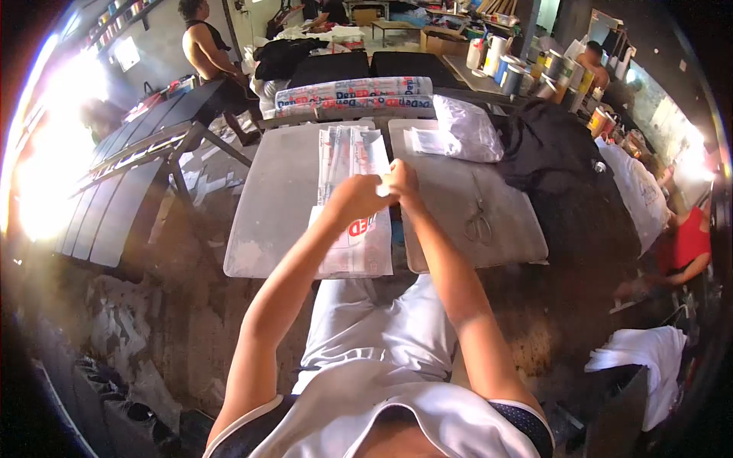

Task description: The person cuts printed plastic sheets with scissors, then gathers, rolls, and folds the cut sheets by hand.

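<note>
My left hand [357, 197] and my right hand [402, 183] meet over the inner edge of the left grey board, fingers closed in a pinch. A small white piece [384, 186] shows between them; its kind is too small to make out. Under my left hand lies a printed plastic bag [351, 256] with red and blue lettering, partly hidden by my forearm. Further up, a folded stack of clear printed plastic [347, 153] rests on the same board [267, 206]. On the right board [500, 229], below and right of my right hand, lie scissors [479, 225].
Printed plastic rolls [355, 95] lie behind the boards. A clear plastic package [467, 128] and black cloth [546, 141] sit at right. Cans [513, 78] crowd a back table. One person [206, 53] stands back left; others are at right, one in a red top [683, 240].
</note>
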Tool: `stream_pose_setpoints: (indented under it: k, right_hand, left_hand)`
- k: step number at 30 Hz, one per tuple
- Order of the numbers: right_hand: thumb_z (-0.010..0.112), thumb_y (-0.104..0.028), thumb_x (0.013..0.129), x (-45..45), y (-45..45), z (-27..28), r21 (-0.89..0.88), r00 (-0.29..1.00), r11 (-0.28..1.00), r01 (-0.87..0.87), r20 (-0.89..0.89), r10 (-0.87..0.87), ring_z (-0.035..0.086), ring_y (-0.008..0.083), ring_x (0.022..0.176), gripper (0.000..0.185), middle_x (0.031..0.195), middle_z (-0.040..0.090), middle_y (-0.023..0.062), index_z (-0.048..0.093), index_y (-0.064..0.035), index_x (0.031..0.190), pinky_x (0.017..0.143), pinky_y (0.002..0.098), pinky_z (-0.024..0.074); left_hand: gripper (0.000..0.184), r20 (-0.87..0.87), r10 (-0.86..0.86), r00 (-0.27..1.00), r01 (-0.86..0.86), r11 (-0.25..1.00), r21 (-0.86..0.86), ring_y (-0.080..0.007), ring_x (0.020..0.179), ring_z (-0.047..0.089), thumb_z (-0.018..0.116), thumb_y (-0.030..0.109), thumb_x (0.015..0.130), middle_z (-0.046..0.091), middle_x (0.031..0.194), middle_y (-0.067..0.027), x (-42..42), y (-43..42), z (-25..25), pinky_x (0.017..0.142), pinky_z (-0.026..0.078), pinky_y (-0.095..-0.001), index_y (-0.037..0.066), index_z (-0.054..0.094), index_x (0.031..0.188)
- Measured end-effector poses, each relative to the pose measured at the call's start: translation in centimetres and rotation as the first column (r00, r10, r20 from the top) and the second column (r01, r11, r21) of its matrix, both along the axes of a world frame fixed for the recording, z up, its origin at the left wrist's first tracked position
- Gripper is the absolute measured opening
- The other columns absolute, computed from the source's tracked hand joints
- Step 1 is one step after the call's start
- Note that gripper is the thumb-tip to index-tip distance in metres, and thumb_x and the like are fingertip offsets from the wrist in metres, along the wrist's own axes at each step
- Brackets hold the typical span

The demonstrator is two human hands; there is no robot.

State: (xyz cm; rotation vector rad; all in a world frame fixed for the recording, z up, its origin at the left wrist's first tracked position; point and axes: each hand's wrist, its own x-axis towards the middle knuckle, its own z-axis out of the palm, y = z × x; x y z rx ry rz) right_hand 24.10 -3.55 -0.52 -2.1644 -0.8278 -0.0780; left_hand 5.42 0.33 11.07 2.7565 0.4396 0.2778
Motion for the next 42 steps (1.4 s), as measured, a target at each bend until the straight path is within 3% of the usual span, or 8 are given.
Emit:
stream_pose_setpoints:
  k: [3, 6, 10, 12, 14, 27, 33, 42]
  right_hand:
    - [0.073, -0.019, 0.085, -0.8, 1.2, -1.5, 0.026, 0.991, 0.996, 0.086, 0.097, -0.088, 0.068, 0.0440, 0.095, 0.024, 0.096, 0.071, 0.0208, 0.061, -0.0058, 0.100, 0.080, 0.0529, 0.0533]
    - [0.071, -0.017, 0.086, -1.8, 2.1, -0.9, 0.038, 0.990, 0.996, 0.076, 0.115, -0.079, 0.069, 0.0426, 0.097, 0.021, 0.100, 0.070, 0.0214, 0.061, -0.0059, 0.101, 0.081, 0.0530, 0.0539]
    - [0.073, -0.016, 0.087, -2.8, 2.3, 0.2, -0.033, 0.975, 0.997, 0.075, 0.213, -0.066, 0.068, 0.0402, 0.099, 0.025, 0.104, 0.066, 0.0213, 0.062, -0.0035, 0.106, 0.085, 0.0496, 0.0567]
    - [0.073, -0.016, 0.087, -3.5, 1.3, 0.8, -0.033, 0.959, 0.995, 0.089, 0.274, -0.077, 0.068, 0.0399, 0.099, 0.026, 0.104, 0.066, 0.0213, 0.063, -0.0040, 0.107, 0.083, 0.0495, 0.0572]
    - [0.073, -0.017, 0.086, -3.7, 1.1, 1.4, -0.031, 0.939, 0.994, 0.102, 0.332, -0.086, 0.068, 0.0397, 0.100, 0.026, 0.104, 0.066, 0.0213, 0.063, -0.0046, 0.107, 0.082, 0.0493, 0.0577]
    - [0.066, -0.008, 0.085, -1.6, 1.4, -0.1, 0.212, 0.975, 0.968, -0.137, 0.203, 0.093, 0.068, 0.0451, 0.092, 0.027, 0.095, 0.069, 0.0223, 0.057, -0.0022, 0.110, 0.079, 0.0548, 0.0526]
    - [0.066, -0.010, 0.089, -1.3, 1.8, -0.7, 0.396, 0.985, 0.908, -0.134, 0.156, 0.078, 0.069, 0.0432, 0.086, 0.026, 0.090, 0.071, 0.0181, 0.056, -0.0031, 0.112, 0.075, 0.0549, 0.0523]
    - [0.070, -0.014, 0.091, -0.9, 2.5, -0.9, 0.460, 0.995, 0.885, -0.074, 0.091, 0.036, 0.072, 0.0381, 0.091, 0.021, 0.094, 0.075, 0.0131, 0.060, -0.0047, 0.107, 0.078, 0.0492, 0.0544]
  left_hand:
    - [0.072, -0.283, 0.049, 0.958, -0.261, 0.558, -0.788, -0.0317, 0.069, 0.076, 0.059, 0.057, 0.101, 0.074, 0.104, -0.0260, -3.1, 3.9, 4.0, 0.063, 0.066, -0.0410, -0.002, 0.051, 0.142]
    - [0.072, -0.368, -0.305, 0.878, -0.206, 0.455, -0.867, -0.0314, 0.063, 0.075, 0.053, 0.056, 0.104, 0.076, 0.092, -0.0246, -5.5, 6.6, 3.0, 0.058, 0.063, -0.0369, -0.006, 0.052, 0.140]
    - [0.074, -0.238, -0.047, 0.970, -0.161, 0.611, -0.775, -0.0328, 0.079, 0.077, 0.056, 0.060, 0.101, 0.074, 0.104, -0.0268, -5.2, 8.3, -0.5, 0.070, 0.063, -0.0407, -0.006, 0.057, 0.135]
    - [0.082, 0.087, 0.537, 0.839, -0.537, 0.843, -0.024, -0.0378, 0.111, 0.069, 0.059, 0.066, 0.095, 0.065, 0.126, -0.0294, -3.1, 9.9, -4.7, 0.092, 0.058, -0.0471, -0.007, 0.061, 0.131]
    - [0.090, -0.103, 0.651, 0.752, -0.657, 0.752, -0.050, -0.0435, 0.134, 0.051, 0.060, 0.072, 0.091, 0.052, 0.141, -0.0302, -1.6, 10.1, -6.4, 0.107, 0.049, -0.0508, -0.009, 0.061, 0.131]
    - [0.075, -0.098, 0.652, 0.752, -0.657, 0.729, -0.192, -0.0397, 0.118, 0.066, 0.084, 0.052, 0.075, 0.067, 0.126, -0.0272, 3.1, 15.8, -11.7, 0.099, 0.055, -0.0444, -0.008, 0.065, 0.116]
    - [0.055, -0.079, 0.517, 0.852, -0.506, 0.777, -0.375, -0.0264, 0.077, 0.074, 0.089, 0.046, 0.070, 0.075, 0.080, -0.0166, 1.7, 15.1, -9.3, 0.077, 0.058, -0.0401, -0.005, 0.078, 0.087]
    - [0.053, 0.091, 0.415, 0.905, -0.327, 0.817, -0.476, -0.0193, 0.085, 0.073, 0.088, 0.039, 0.081, 0.077, 0.097, -0.0077, 0.6, 13.0, -8.4, 0.077, 0.058, -0.0340, 0.004, 0.075, 0.118]
